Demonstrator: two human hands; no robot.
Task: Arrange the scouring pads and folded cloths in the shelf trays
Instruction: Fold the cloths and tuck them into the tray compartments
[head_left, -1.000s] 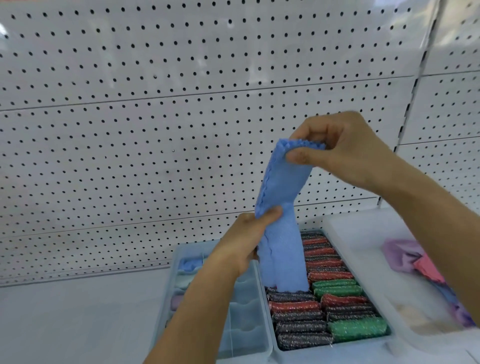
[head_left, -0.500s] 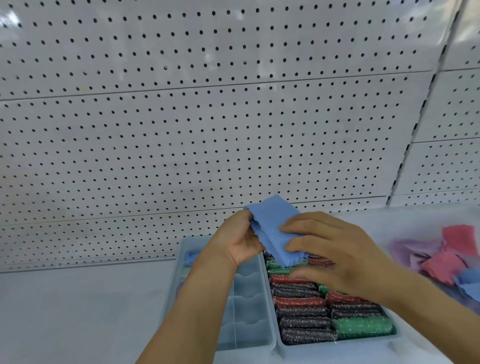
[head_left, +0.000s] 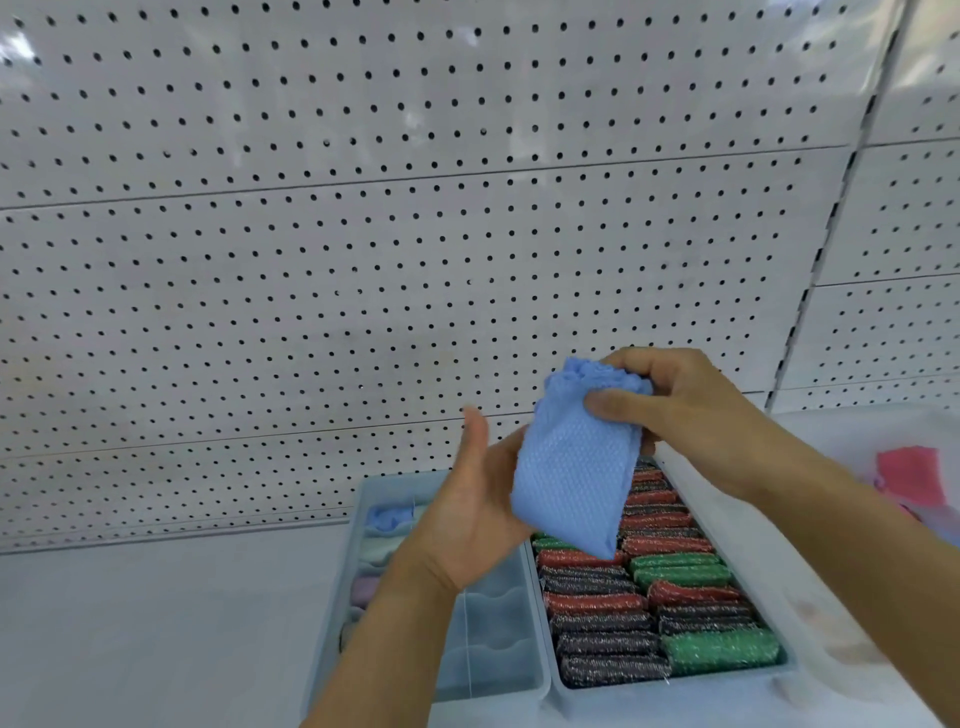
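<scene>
A folded blue cloth (head_left: 574, 478) hangs above the trays. My right hand (head_left: 675, 410) pinches its top edge between thumb and fingers. My left hand (head_left: 467, 514) lies flat and open against the cloth's left side, fingers straight. Below sits a tray (head_left: 670, 686) packed with rows of red, dark and green scouring pads (head_left: 691, 644). To its left a divided tray (head_left: 498, 691) holds folded cloths (head_left: 387, 519) in blue, pale green and lilac at its far and left slots; the near compartments look bare.
A white pegboard wall (head_left: 415, 234) rises behind the shelf. A clear bin (head_left: 810, 613) at right holds loose pink cloth (head_left: 909, 475) and other pieces. The white shelf surface (head_left: 156, 623) extends left of the trays.
The long hanging cloth was folded in half between both hands. Now my right hand has lifted its top and my left hand has opened flat against it.
</scene>
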